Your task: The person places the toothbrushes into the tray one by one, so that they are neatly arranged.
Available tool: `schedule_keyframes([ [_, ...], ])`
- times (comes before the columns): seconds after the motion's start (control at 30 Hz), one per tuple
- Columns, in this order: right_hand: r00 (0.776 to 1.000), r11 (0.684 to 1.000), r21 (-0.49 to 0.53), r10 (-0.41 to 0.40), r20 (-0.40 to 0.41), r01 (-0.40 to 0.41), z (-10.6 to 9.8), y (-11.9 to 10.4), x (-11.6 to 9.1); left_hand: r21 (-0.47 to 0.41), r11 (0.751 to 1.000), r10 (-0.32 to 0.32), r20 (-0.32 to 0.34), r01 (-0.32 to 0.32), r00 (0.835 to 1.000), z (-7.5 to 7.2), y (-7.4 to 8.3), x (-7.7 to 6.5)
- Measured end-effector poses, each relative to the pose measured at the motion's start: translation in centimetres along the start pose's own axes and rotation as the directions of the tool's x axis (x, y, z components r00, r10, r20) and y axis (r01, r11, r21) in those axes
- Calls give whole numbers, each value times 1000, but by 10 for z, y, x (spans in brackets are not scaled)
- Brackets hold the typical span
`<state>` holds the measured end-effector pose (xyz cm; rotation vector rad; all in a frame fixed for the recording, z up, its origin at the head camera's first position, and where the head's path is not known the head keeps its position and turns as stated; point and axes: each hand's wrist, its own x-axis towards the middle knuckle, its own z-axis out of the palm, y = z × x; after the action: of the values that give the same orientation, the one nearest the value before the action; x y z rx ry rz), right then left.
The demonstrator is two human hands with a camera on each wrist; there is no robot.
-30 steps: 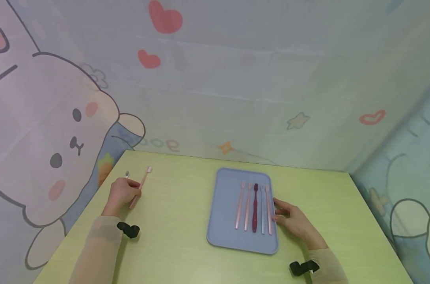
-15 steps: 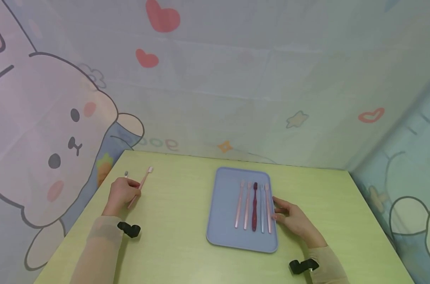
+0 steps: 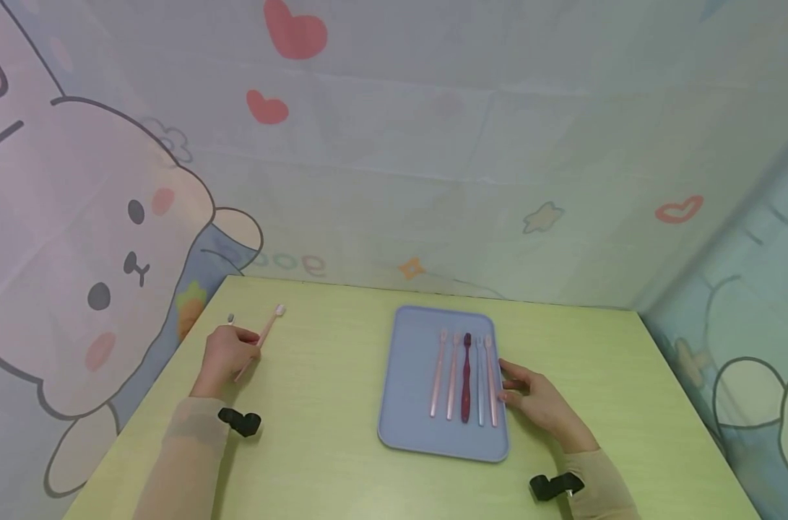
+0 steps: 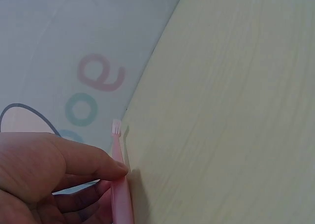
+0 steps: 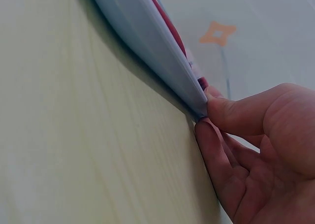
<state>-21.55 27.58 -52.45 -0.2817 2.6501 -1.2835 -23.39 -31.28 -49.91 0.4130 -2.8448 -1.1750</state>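
My left hand [image 3: 227, 352] pinches a pink toothbrush [image 3: 270, 326] between thumb and fingers at the table's left side. Its white bristles point away toward the wall; in the left wrist view the toothbrush [image 4: 121, 197] slants just over the tabletop. Behind that hand, the grey head of another toothbrush [image 3: 231, 318] peeks out, its handle mostly hidden. My right hand [image 3: 542, 404] holds the right rim of a blue tray [image 3: 407, 390], thumb at the upper edge and fingers below, as the right wrist view shows. Several toothbrushes lie side by side on the tray, among them a dark red toothbrush [image 3: 466, 383].
The pale yellow-green table [image 3: 315, 404] meets a printed cloth backdrop [image 3: 394, 144] at its far edge and to the sides. A black wrist camera [image 3: 240, 422] is strapped to the left sleeve, another camera [image 3: 555, 487] to the right one.
The pink toothbrush's head has shifted slightly right in my left hand's pinch. My right hand stays at the tray's rim, and the whole view has drifted a little.
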Motion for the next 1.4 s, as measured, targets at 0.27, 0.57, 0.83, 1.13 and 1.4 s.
schedule_keyframes([
  [0.27, 1000, 1000, 9, -14, -3, 14, 1, 0, 1, -14, 1000, 11, -11, -11, 1000, 3, 7, -2],
  [0.57, 1000, 1000, 5, -13, -4, 13, 0, 3, 2, -82, 995, 47, -45, -51, 998, 14, 13, -5],
  [0.83, 1000, 1000, -1, -5, -7, 5, 0, 0, 0, -180, 982, 54, -58, -63, 997, 22, 24, -10],
  [1.13, 1000, 1000, 4, -11, -13, 12, -1, -1, 1, -292, 954, 59, -50, -70, 997, 44, 51, -17],
  [1.4, 1000, 1000, 16, -25, -17, 25, 0, 1, 1, -389, 919, 46, -29, -54, 999, 64, 65, -18],
])
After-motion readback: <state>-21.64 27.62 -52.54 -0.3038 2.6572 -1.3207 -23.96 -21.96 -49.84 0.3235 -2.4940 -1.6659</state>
